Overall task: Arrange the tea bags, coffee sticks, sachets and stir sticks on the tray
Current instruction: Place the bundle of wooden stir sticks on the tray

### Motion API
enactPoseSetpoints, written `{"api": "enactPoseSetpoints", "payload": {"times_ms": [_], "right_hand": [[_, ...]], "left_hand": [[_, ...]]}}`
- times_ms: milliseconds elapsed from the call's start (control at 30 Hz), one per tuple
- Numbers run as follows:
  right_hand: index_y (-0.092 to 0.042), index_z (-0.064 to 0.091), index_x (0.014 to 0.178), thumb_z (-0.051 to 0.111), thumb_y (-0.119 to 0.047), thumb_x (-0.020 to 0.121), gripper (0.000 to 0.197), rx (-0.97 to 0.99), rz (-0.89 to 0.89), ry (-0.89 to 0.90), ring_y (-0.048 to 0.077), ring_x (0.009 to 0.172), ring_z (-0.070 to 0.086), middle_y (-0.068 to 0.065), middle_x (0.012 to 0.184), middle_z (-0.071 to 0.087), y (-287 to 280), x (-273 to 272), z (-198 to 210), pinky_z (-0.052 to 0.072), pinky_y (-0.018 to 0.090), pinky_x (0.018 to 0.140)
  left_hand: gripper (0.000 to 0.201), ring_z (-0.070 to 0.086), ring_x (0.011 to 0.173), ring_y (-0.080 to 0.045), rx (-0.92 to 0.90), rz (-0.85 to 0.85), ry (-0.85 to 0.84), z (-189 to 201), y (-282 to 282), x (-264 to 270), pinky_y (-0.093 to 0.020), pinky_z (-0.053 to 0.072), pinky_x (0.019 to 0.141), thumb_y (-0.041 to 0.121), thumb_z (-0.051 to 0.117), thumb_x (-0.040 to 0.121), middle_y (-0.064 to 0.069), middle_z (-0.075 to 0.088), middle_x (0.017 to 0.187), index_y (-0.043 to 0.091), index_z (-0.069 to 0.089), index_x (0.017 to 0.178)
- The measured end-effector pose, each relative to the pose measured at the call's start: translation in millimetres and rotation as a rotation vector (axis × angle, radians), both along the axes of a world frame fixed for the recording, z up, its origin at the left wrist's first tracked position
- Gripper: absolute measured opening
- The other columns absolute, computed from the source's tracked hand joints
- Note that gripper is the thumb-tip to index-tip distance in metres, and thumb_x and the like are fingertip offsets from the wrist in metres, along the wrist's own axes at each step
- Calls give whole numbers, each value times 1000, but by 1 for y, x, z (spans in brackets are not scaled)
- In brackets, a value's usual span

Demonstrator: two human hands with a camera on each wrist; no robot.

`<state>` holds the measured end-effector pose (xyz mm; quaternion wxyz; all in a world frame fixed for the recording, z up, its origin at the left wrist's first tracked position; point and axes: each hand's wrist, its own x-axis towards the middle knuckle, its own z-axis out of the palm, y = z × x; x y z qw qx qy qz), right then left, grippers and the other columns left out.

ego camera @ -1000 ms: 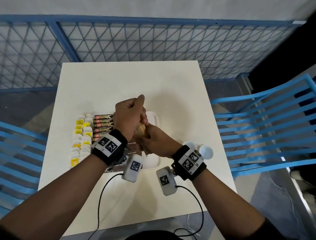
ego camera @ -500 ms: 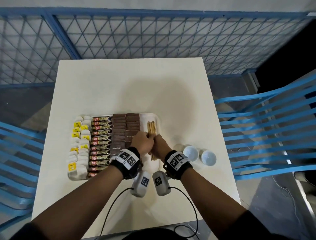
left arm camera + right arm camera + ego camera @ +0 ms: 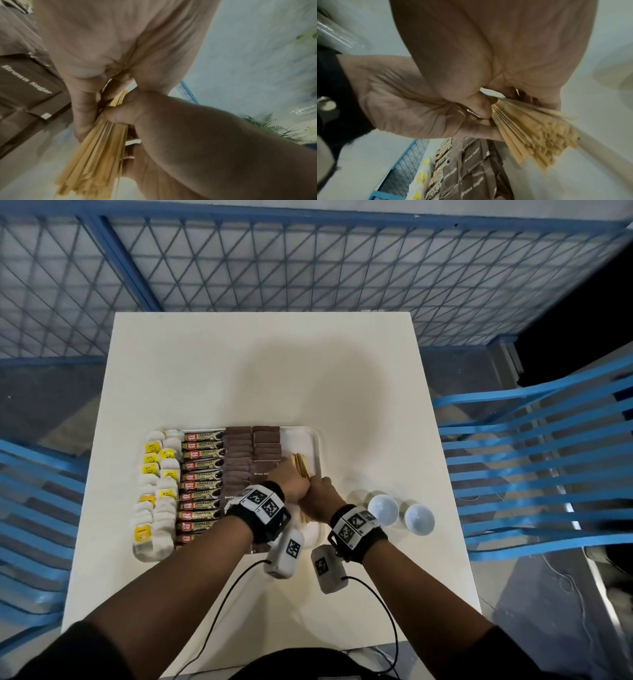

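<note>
Wooden stir sticks [image 3: 300, 464] sit bunched in both fists over the tray [image 3: 317, 440]: the left hand [image 3: 290, 484] and right hand [image 3: 320, 495] each curl fingers round the bundle, its far ends fanning loose beyond the knuckles. Loosening too soon would likely scatter sticks over the tray's rim, just right of the fingers, or onto the sachets [image 3: 266, 446] to their left (marked "Brown Sugar"). Coffee sticks [image 3: 202, 463] further left read "GRANULES"; the tea bags' [image 3: 156, 474] yellow tags are illegible.
</note>
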<state>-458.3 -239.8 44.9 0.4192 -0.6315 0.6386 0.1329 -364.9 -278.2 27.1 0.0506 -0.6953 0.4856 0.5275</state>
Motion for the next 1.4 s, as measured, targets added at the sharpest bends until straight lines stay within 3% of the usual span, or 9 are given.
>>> {"api": "enactPoseSetpoints", "payload": {"times_ms": [233, 367, 567, 700, 967, 1067, 1133, 1233, 1400], "right_hand": [[4, 61, 113, 35, -3, 100, 31, -45, 22, 3, 39, 108, 52, 24, 119, 61, 5, 0, -5, 34, 42, 101], [-1, 57, 83, 37, -1, 96, 24, -80, -5, -12, 38, 103, 56, 21, 112, 65, 7, -2, -7, 35, 40, 99], [0, 57, 80, 44, 0, 94, 19, -100, 50, 1, 40, 105, 58, 25, 112, 64, 8, -11, -5, 31, 31, 79], [5, 61, 91, 48, -1, 89, 15, -102, -42, -34, 40, 99, 58, 26, 103, 64, 9, -13, -11, 31, 29, 73], [0, 58, 89, 49, -4, 91, 10, -153, -152, -64, 36, 99, 61, 22, 106, 66, 13, -18, -7, 37, 27, 77], [-3, 66, 115, 48, -5, 93, 28, -301, -230, -142, 30, 107, 63, 14, 117, 68, 19, -17, -6, 46, 29, 89], [-11, 69, 116, 47, -5, 95, 31, -392, -334, -229, 20, 100, 65, 5, 117, 70, 28, -15, -4, 51, 24, 90], [-16, 73, 105, 53, -5, 95, 25, -430, -354, -298, 7, 84, 61, -2, 105, 72, 47, -9, -8, 40, -1, 71], [-20, 71, 91, 63, -7, 91, 16, -433, -323, -335, 7, 79, 62, -5, 94, 70, 85, 13, -24, 47, 11, 73]], "left_hand": [[27, 66, 106, -39, 62, -30, 27, 4, 3, 3, -37, 52, 76, 3, 49, 94, -26, 66, 115, -9, 59, 117], [19, 65, 88, -34, 51, -56, 41, 7, 5, 4, -28, 44, 58, 0, 51, 92, -24, 67, 102, -8, 63, 104], [20, 66, 85, -32, 30, -39, 74, 6, 7, 10, -33, 49, 67, 2, 53, 91, -20, 68, 96, -9, 65, 102], [11, 63, 78, -29, 8, -46, 103, 9, 8, 15, -31, 46, 62, 2, 54, 93, -15, 63, 86, -5, 62, 92], [23, 59, 69, -24, -51, -30, 152, 16, 16, 23, -30, 46, 61, 5, 54, 97, -8, 59, 73, 6, 57, 74], [19, 65, 77, -21, -140, -29, 192, 18, 23, 34, -38, 56, 74, 14, 56, 100, -6, 68, 86, 2, 69, 94], [16, 70, 88, -16, -214, 11, 258, 21, 33, 48, -30, 60, 76, 19, 57, 102, -2, 71, 101, 11, 68, 111], [9, 71, 86, -11, -337, -11, 297, 22, 54, 76, -19, 55, 66, 20, 61, 101, 4, 70, 99, 20, 65, 109], [15, 62, 66, 3, -537, -111, 102, 2, 98, 139, -11, 42, 58, 28, 76, 88, 14, 65, 71, 27, 64, 79]]}}
